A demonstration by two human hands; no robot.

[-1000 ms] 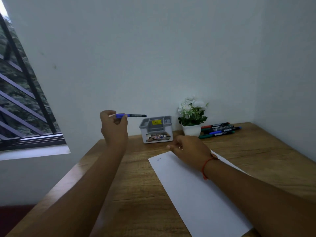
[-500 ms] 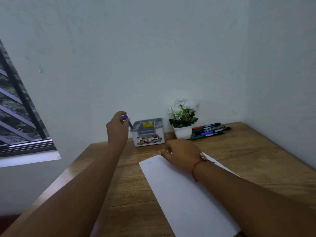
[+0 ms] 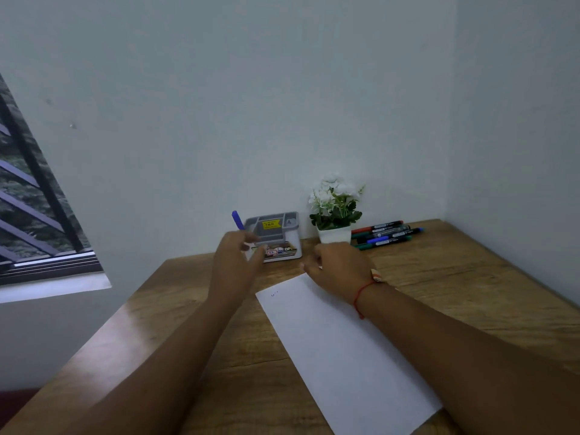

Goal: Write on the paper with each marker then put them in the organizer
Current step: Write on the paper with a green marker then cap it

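Blue plastic marker (image 3: pixel 237 220) tilted at left edge of grey plastic organizer (image 3: pixel 276 229): likely light, rigid, slick; pinch mid-barrel. Grip of left hand (image 3: pixel 239 253) unclear, blurred; right hand (image 3: pixel 339 265) relaxed, holding nothing, over white paper sheet (image 3: pixel 345 356).

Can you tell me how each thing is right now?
blue marker, standing tilted in the organizer
organizer, upright, one marker in it
other markers, lying together beside the plant pot
paper, flat, tiny marks near its corner
left hand, blurred, seems empty
right hand, resting on the paper
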